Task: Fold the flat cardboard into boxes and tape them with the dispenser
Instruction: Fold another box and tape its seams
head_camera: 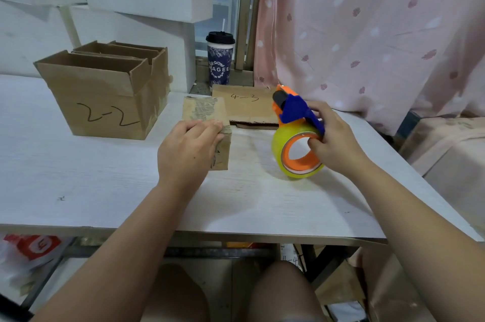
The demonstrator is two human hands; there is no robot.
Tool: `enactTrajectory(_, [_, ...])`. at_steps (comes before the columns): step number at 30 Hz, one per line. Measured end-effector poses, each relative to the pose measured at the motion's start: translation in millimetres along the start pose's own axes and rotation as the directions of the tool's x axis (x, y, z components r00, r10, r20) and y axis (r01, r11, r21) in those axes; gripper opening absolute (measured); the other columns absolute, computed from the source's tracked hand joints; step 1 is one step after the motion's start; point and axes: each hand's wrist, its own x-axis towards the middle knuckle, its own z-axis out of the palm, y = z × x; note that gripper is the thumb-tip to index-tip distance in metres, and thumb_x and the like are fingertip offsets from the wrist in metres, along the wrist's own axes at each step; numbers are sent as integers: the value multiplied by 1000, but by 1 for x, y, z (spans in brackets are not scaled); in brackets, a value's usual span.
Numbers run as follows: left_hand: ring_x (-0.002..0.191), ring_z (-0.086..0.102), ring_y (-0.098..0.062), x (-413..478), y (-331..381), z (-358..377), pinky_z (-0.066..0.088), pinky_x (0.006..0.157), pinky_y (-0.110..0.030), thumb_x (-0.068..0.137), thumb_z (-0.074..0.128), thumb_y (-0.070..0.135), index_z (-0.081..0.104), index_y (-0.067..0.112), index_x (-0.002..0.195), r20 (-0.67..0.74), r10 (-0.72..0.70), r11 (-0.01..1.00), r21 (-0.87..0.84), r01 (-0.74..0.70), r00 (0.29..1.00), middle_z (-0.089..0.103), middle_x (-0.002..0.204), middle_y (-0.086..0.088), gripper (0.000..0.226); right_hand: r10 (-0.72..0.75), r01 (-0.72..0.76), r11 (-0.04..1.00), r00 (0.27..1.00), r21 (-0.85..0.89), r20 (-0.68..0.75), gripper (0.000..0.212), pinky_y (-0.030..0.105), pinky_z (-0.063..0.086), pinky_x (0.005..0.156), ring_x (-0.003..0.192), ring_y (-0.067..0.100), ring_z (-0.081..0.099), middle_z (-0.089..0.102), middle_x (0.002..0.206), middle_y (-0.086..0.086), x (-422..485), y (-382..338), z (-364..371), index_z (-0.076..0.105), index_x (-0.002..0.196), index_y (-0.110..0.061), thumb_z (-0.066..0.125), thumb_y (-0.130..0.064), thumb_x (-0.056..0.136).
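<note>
A small closed cardboard box (207, 111) stands on the white table (105, 177) at the middle. My left hand (187, 149) rests on its near top edge, fingers curled over the edge and holding it. To the right, my right hand (333, 138) grips the orange and blue tape dispenser (291, 109), which carries a yellowish clear tape roll (280, 151) that rests on the table. A flat cardboard sheet marked "4-3" (246, 106) lies behind the small box.
An open box marked "2-2" (105, 101) holding more folded cardboard stands at the back left. A lidded paper cup (220, 59) sits on the window ledge. A pink curtain (367, 33) hangs at the right. White boxes stack behind.
</note>
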Motion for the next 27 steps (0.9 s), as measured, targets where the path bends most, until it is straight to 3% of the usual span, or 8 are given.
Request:
enactTrajectory(2, [89,65,-29,0,0,-1,52,65,-33,91,63,19,74,10,101,9,-5,1000,-20,6,1000,73,98,-3,17,-23,24,998,1000,-58,22,77,22,44,77,102,18,49,51,127,0,-4,-3,0,41,138,-33,58,7,75])
enactTrajectory(4, [89,65,-29,1,0,-2,50,66,-30,90,64,18,74,9,101,15,-3,999,-35,4,1000,73,98,-3,17,-81,92,976,995,-196,66,77,34,46,69,96,24,51,47,123,-2,-5,-8,1,41,139,-34,57,5,75])
enactTrajectory(8, [91,64,-29,3,-4,-3,50,64,-31,90,64,18,73,9,99,38,-28,998,-62,31,999,73,97,-2,16,-183,270,845,957,-461,226,76,24,23,52,84,15,35,45,119,-2,-1,-16,2,39,138,-38,54,1,75])
enactTrajectory(11, [89,64,-30,3,-6,-3,55,64,-36,88,66,14,73,8,98,-3,-15,999,-45,14,1000,73,95,-3,14,-145,251,843,958,-476,248,75,20,19,49,84,13,33,45,119,-3,-1,-16,3,35,139,-41,56,-1,79])
enactTrajectory(14, [86,65,-30,2,-6,-1,52,77,-37,80,69,9,70,5,105,-22,81,996,36,-80,996,73,92,-7,25,-116,222,843,965,-490,237,78,20,21,49,83,12,33,44,118,-4,0,-17,4,31,141,-45,56,-3,80])
enactTrajectory(18, [90,62,-34,4,7,-3,39,97,-57,67,76,33,55,9,125,154,-60,989,142,38,986,68,92,-10,65,-100,243,794,956,-557,275,82,22,19,49,85,13,30,42,117,-3,0,-24,3,24,143,-49,53,-6,79])
enactTrajectory(21, [98,59,-34,3,22,0,28,102,-63,62,79,51,52,14,124,242,-142,966,245,81,960,63,98,-11,77,-82,260,764,947,-590,311,81,22,18,47,83,14,29,42,116,-3,1,-32,3,21,143,-51,52,-9,81])
enactTrajectory(27, [108,56,-36,3,33,10,32,99,-64,74,73,30,54,23,128,206,-178,959,257,123,962,63,107,-13,58,-27,296,699,920,-651,390,79,24,17,47,83,15,33,41,118,-3,10,-45,3,14,144,-55,50,-15,86])
